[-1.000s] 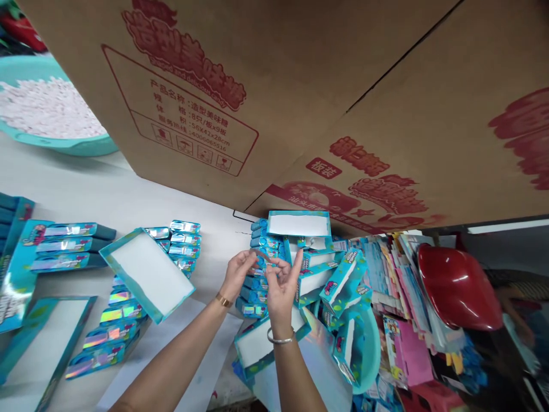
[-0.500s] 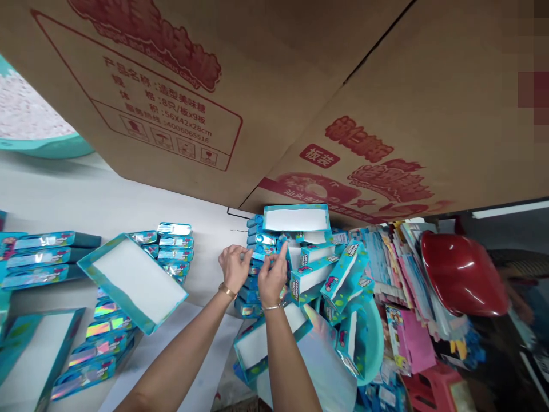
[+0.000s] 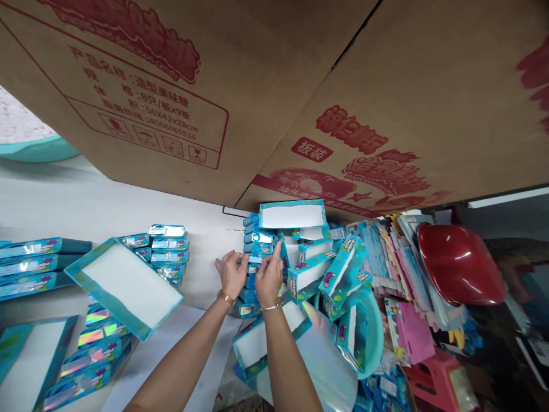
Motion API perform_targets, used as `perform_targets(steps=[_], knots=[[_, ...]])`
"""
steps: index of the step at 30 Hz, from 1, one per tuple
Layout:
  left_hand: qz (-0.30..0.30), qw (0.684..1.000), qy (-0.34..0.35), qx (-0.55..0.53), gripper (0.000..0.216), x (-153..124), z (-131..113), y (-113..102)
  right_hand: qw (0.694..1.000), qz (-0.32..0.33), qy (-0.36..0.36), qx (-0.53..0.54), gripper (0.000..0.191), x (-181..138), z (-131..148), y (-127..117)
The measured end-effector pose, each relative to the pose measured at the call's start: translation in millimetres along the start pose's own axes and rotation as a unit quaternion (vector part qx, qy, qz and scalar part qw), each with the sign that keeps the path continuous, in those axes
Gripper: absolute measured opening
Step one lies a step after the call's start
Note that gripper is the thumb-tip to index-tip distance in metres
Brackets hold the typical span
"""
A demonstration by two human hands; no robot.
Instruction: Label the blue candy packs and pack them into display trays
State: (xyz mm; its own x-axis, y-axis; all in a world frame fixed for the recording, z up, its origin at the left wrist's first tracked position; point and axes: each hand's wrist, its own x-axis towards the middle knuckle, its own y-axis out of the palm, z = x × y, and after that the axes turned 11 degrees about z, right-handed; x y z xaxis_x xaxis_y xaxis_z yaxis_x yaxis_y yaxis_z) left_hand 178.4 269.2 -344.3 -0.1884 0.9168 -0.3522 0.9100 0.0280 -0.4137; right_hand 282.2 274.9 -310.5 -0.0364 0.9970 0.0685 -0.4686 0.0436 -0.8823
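Cardboard [image 3: 261,91] towers behind our white table [image 3: 203,243], where blue-edged boxes [image 3: 312,276] crowd a row of blue packs [image 3: 249,296]. Our left hand [image 3: 233,276] and right hand [image 3: 269,280] sit close together over it; whether they grip a pack, we cannot tell. Uneven pressure could skew the row.

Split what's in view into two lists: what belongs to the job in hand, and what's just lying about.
Likely part of the job:
Small glossy blue packs, stacked, at the left hand and right hand
Blue-and-white cardboard boxes beside them

Apparently just lying about:
Glossy red plastic seat
Turquoise plastic basin of pale pieces, far left
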Motion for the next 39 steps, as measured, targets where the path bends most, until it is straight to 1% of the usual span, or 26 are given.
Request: perform_targets(steps=[5, 10, 15, 16, 18, 20, 21, 22, 24, 25, 27, 29, 30, 31, 32, 34, 36, 39], knots=[[-0.008, 1.0, -0.004, -0.013, 0.029, 2.9, 0.8, 3.8, 0.999, 0.006, -0.009, -0.044, 0.06, 4.5, -6.2, 4.9], [-0.025, 1.0, 0.0, -0.015, 0.03, 3.9, 3.9, 8.3, 0.998, 0.014, -0.009, -0.052, 0.062, 7.4, -5.9, 6.5], [-0.034, 0.996, -0.017, -0.079, 0.019, 6.8, 17.9, 14.4, 0.998, 0.021, 0.016, -0.065, 0.065, 9.7, -0.7, -0.5], [-0.039, 0.994, -0.019, -0.101, 0.017, 6.7, 21.0, 14.9, 0.998, 0.023, 0.021, -0.06, 0.066, 9.8, 0.5, -3.4], [-0.068, 0.985, -0.011, -0.161, 0.018, 5.1, 24.2, 13.8, 0.999, 0.02, 0.022, -0.024, 0.067, 8.7, 4.3, -11.3], [-0.104, 0.966, 0.004, -0.238, 0.025, 1.9, 20.7, 8.2, 0.998, 0.01, 0.026, 0.048, 0.061, 5.3, 10.9, -22.0], [-0.112, 0.953, 0.006, -0.281, 0.031, 0.3, 16.0, 3.5, 0.995, 0.003, 0.036, 0.094, 0.058, 3.0, 15.6, -28.1], [-0.107, 0.94, 0.004, -0.324, 0.036, -1.1, 9.6, -2.4, 0.988, -0.004, 0.053, 0.148, 0.054, 0.4, 21.2, -34.4], [-0.059, 0.91, -0.016, -0.41, 0.048, -2.6, -6.5, -16.1, 0.958, -0.009, 0.096, 0.271, 0.051, -4.6, 34.3, -46.4], [-0.025, 0.891, -0.033, -0.453, 0.054, -2.6, -15.0, -23.2, 0.934, -0.004, 0.12, 0.337, 0.05, -6.7, 41.4, -51.7], [0.048, 0.843, -0.072, -0.53, 0.066, -1.9, -30.2, -35.2, 0.874, 0.016, 0.159, 0.46, 0.049, -9.2, 55.2, -60.1], [0.102, 0.802, -0.095, -0.581, 0.075, -1.5, -40.8, -43.1, 0.814, 0.035, 0.182, 0.55, 0.047, -9.7, 66.7, -65.1], [0.119, 0.79, -0.093, -0.594, 0.077, -1.7, -44.2, -45.3, 0.79, 0.04, 0.189, 0.581, 0.045, -9.3, 71.2, -66.4], [0.129, 0.787, -0.083, -0.598, 0.076, -2.3, -46.5, -46.5, 0.771, 0.044, 0.195, 0.605, 0.044, -8.7, 74.7, -67.1], [0.131, 0.791, -0.067, -0.593, 0.074, -3.1, -47.9, -47.1, 0.755, 0.048, 0.199, 0.623, 0.042, -7.8, 77.2, -67.2], [0.127, 0.812, -0.03, -0.568, 0.066, -4.7, -49.2, -46.7, 0.735, 0.052, 0.207, 0.644, 0.038, -6.0, 79.5, -66.3], [0.121, 0.837, -0.001, -0.534, 0.058, -4.7, -49.5, -45.4, 0.728, 0.049, 0.213, 0.65, 0.034, -4.5, 78.9, -64.3], [0.097, 0.868, 0.009, -0.486, 0.048, -0.3, -49.1, -42.4, 0.729, 0.049, 0.223, 0.645, 0.033, -3.0, 74.3, -59.7]])
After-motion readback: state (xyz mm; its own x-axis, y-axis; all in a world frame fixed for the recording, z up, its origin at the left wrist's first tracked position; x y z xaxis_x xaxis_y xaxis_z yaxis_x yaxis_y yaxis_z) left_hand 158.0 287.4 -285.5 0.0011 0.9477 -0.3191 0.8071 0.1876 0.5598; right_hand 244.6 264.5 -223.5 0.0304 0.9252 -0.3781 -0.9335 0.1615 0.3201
